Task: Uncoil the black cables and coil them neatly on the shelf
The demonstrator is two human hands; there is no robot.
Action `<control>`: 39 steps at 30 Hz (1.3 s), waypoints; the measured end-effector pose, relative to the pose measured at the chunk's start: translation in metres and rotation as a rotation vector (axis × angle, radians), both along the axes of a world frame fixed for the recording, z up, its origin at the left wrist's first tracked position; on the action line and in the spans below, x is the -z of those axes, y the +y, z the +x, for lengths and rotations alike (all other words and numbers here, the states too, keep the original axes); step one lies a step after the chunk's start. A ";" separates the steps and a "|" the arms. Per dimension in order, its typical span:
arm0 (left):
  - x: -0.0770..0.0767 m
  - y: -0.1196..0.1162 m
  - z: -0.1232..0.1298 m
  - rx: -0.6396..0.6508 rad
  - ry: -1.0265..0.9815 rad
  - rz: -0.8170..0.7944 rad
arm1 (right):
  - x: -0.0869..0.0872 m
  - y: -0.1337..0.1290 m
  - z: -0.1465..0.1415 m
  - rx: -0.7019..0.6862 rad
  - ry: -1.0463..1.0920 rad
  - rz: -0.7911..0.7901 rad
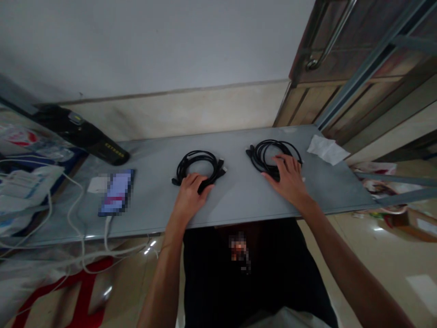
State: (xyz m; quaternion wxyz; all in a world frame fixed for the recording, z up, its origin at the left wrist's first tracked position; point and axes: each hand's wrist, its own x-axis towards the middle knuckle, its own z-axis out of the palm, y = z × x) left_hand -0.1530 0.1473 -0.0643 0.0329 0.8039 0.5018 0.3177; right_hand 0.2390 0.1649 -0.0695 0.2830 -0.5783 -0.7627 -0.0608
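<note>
L hand (190, 195) narrow, thumb + fingers pinching near rim of L black cable coil (215, 168). R hand (289, 178) half-spread over R black cable coil (261, 155), can't tell if gripping. Forearms angle in over near edge. Coils flat on grey table (235, 200), apart. Coiling looks done x2; no ties vis, connector ends (221, 171) loose.

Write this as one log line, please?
left hand: on left cable coil | right hand: on right cable coil | table: grey
</note>
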 end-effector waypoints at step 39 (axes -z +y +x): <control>-0.017 -0.013 0.005 -0.144 -0.113 0.135 | -0.002 0.000 0.003 0.023 0.022 0.000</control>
